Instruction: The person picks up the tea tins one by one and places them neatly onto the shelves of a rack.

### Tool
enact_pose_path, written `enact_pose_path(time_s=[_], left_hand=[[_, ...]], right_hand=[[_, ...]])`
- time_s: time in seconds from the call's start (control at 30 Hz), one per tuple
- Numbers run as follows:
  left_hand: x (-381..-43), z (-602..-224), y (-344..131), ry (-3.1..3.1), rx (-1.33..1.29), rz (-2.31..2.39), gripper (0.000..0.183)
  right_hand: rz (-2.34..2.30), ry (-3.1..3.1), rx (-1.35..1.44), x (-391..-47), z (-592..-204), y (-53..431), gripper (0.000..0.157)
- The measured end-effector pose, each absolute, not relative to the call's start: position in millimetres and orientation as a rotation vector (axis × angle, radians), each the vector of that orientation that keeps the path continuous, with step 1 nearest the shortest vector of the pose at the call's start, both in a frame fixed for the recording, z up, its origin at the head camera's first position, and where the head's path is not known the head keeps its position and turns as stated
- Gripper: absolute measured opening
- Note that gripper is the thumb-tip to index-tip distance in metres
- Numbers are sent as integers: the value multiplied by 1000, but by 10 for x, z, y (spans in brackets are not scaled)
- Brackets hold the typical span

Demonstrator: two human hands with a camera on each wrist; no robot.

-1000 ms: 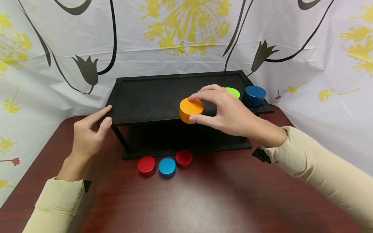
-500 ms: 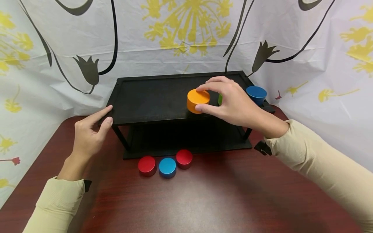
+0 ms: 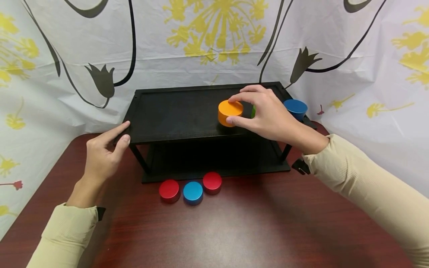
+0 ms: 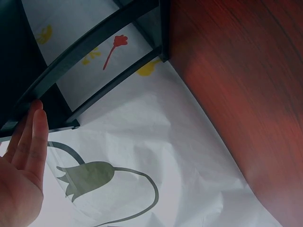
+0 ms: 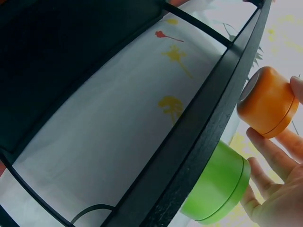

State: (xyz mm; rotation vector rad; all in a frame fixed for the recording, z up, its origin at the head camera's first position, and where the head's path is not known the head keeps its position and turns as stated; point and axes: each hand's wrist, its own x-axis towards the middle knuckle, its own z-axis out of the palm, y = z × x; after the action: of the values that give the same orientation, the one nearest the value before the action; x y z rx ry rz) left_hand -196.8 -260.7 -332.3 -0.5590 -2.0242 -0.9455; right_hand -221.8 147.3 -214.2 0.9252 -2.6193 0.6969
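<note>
The right hand (image 3: 266, 113) has its grip parted to the width of the orange tin (image 3: 229, 113), thumb on the near side and fingers on the far side, pinching it. The orange tin is right of centre over the near part of the black shelf's upper board (image 3: 174, 115); the right wrist view shows its underside, off the board.

Just to its right stands the green tin (image 5: 218, 184), mostly hidden behind the hand from above; fingertips lie close to it, and whether they touch I cannot tell. Farther right, a dark blue tin (image 3: 295, 107) stands at the board's right end.

The left hand (image 3: 104, 154) rests at the shelf's near left corner, fingers straight against the edge, grasping no tin.

On the tabletop (image 3: 201, 234), near the lower board (image 3: 214, 163), sit a left red tin (image 3: 169, 190), a light blue tin (image 3: 193, 192) and a right red tin (image 3: 212, 182). A flower-printed white sheet (image 3: 194, 70) hangs beyond the shelf.
</note>
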Motion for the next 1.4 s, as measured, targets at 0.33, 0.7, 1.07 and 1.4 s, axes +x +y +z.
enact_pose_path(time_s=[0.33, 0.7, 1.07, 1.4], left_hand=[[-1973, -3330, -2608, -2016, -565, -947, 33], [-1976, -3328, -2605, -2020, -559, -946, 33], [-1948, -3313, -2564, -2007, -533, -951, 31], [-1959, -3327, -2578, -2005, -544, -953, 32]], right_hand=[[652, -2606, 943, -2278, -2195, 1480, 46], [609, -2645, 909, -2312, -2242, 1503, 46], [615, -2617, 922, -2323, -2276, 1507, 45], [581, -2643, 914, -2327, -2283, 1505, 46]])
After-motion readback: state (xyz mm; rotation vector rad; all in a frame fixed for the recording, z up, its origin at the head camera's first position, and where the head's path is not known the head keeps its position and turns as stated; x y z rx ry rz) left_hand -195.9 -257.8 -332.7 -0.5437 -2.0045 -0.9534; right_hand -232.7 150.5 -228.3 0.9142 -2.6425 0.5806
